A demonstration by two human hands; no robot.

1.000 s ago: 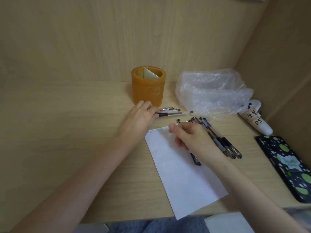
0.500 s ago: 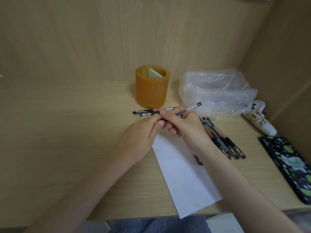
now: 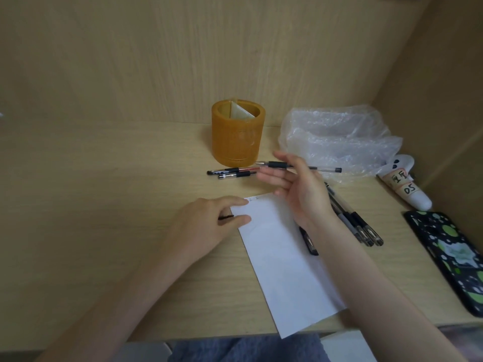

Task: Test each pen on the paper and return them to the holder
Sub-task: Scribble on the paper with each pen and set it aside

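Right hand (image 3: 300,189) grip loose on pen (image 3: 300,167) — left hand (image 3: 209,220) pins paper (image 3: 285,257).

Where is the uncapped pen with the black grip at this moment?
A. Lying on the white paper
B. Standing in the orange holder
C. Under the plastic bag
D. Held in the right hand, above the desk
D: the right hand holds the pen level above the desk, near the orange holder.

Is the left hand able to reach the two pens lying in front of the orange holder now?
Probably yes. The left hand rests on the paper edge, and bare desk separates it from the two pens before the holder.
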